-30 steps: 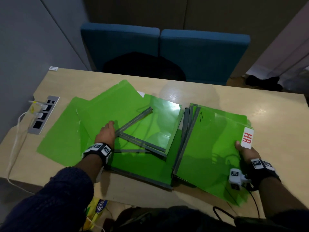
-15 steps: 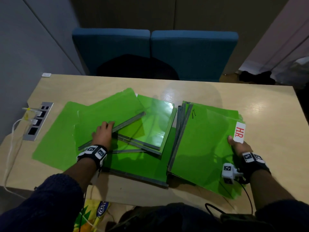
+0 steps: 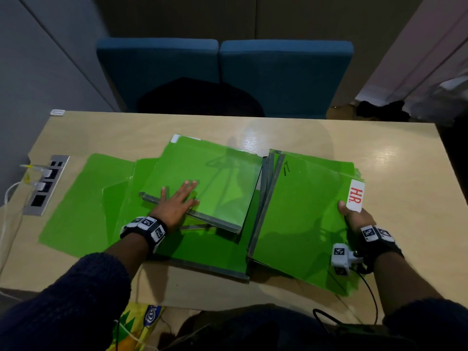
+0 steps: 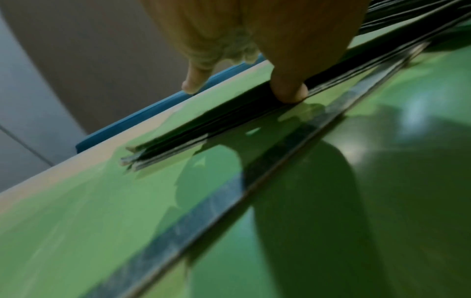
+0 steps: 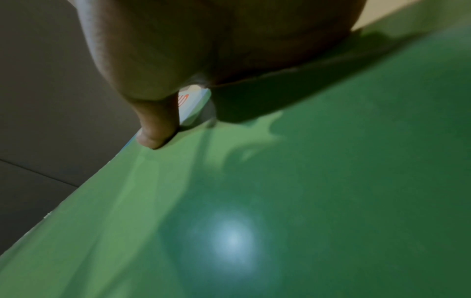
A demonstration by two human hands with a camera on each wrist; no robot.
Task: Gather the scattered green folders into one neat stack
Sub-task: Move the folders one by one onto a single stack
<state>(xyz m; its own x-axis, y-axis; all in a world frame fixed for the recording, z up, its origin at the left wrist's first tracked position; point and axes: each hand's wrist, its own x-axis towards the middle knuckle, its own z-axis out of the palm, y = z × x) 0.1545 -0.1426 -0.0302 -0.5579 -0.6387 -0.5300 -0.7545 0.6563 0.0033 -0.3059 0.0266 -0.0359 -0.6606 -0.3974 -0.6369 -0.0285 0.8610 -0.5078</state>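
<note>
Several green folders lie overlapped across the wooden table (image 3: 405,158). My left hand (image 3: 177,201) presses flat, fingers spread, on a small pile of folders (image 3: 212,178) left of centre; in the left wrist view its thumb (image 4: 288,88) touches the dark spine edges (image 4: 203,131). A lone folder (image 3: 76,206) lies at the far left. On the right a second stack (image 3: 304,219) carries a white "HR." label (image 3: 355,196). My right hand (image 3: 352,216) holds that stack's right edge, thumb (image 5: 155,125) on top, other fingers hidden beneath.
A grey socket panel (image 3: 45,184) with plugged white cables sits at the table's left edge. Two blue chairs (image 3: 222,72) stand behind the far edge. A small white object (image 3: 57,112) lies at the far left corner. A yellow bag (image 3: 136,325) hangs below the near edge.
My left hand went from curled at the spines to flat on top, sliding the angled folders right into a squarer pile. The right hand has kept its hold on the HR stack.
</note>
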